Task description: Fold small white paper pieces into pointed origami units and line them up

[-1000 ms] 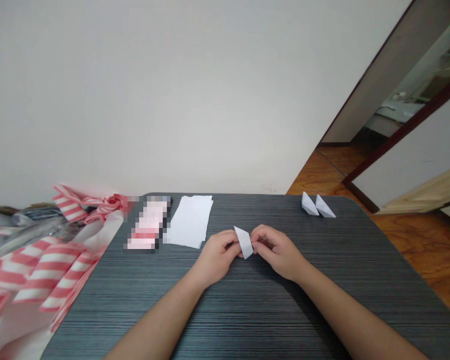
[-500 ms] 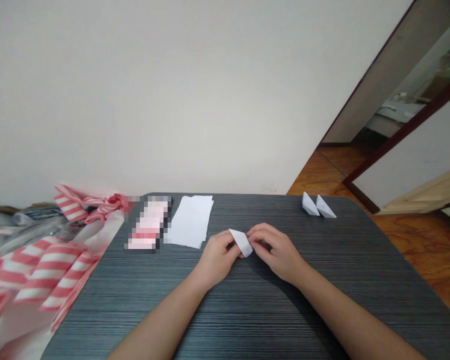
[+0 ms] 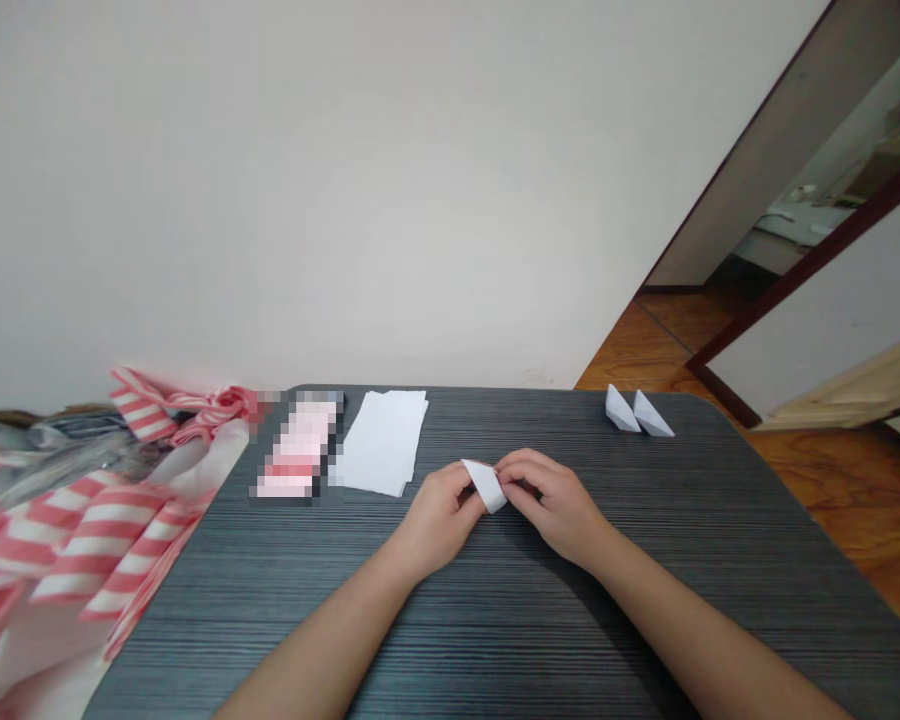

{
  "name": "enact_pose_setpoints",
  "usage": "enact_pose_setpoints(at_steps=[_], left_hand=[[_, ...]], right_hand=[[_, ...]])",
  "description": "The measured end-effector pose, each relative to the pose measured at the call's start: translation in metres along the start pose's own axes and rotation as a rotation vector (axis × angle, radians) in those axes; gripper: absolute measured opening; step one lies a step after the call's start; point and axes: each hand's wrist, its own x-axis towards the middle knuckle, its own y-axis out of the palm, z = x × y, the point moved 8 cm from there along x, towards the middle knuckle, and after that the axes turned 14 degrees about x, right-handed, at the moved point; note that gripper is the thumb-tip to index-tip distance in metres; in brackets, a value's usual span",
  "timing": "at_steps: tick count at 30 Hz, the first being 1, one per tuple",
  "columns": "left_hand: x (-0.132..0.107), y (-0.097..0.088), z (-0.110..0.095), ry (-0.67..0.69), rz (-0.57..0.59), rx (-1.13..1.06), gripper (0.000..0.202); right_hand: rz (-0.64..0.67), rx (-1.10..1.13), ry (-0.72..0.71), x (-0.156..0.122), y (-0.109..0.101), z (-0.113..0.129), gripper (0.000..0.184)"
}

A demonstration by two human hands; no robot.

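A small folded white paper piece is pinched between both my hands over the middle of the dark striped table. My left hand grips its left side with curled fingers. My right hand closes over its right side. A stack of white paper sheets lies just behind my left hand. Two finished folded paper shapes stand at the table's far right corner.
A blurred pink object lies left of the sheets. Red-and-white striped plastic bags crowd the table's left edge. A white wall stands behind; a doorway and wooden floor are to the right.
The folded piece has tilted and lowered slightly between my fingers, and my right hand has closed further over its right side. Both hands stay in the same place.
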Motion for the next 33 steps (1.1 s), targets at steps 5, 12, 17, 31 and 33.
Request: enact_pose_setpoints(at_steps=[5, 12, 17, 31, 33], left_hand=[[0.0002, -0.0005, -0.0013, 0.011, 0.010, -0.011, 0.021], [-0.0002, -0.0017, -0.0024, 0.013, 0.002, -0.009, 0.021], [-0.0004, -0.0026, -0.0014, -0.011, -0.006, 0.025, 0.015], [-0.0003, -0.0024, -0.0037, -0.003, 0.010, 0.034, 0.011], [-0.0002, -0.0028, -0.0039, -0.005, 0.004, 0.027, 0.010]], right_hand=[[0.010, 0.002, -0.005, 0.0001, 0.0002, -0.0001, 0.010], [0.036, 0.010, -0.031, 0.0002, 0.0002, 0.0030, 0.011], [0.041, -0.013, -0.029, -0.0005, 0.0014, 0.0009, 0.013], [0.062, 0.016, -0.028, 0.0005, 0.0015, 0.0030, 0.013], [0.061, 0.016, -0.034, 0.0003, 0.0013, 0.0035, 0.012]])
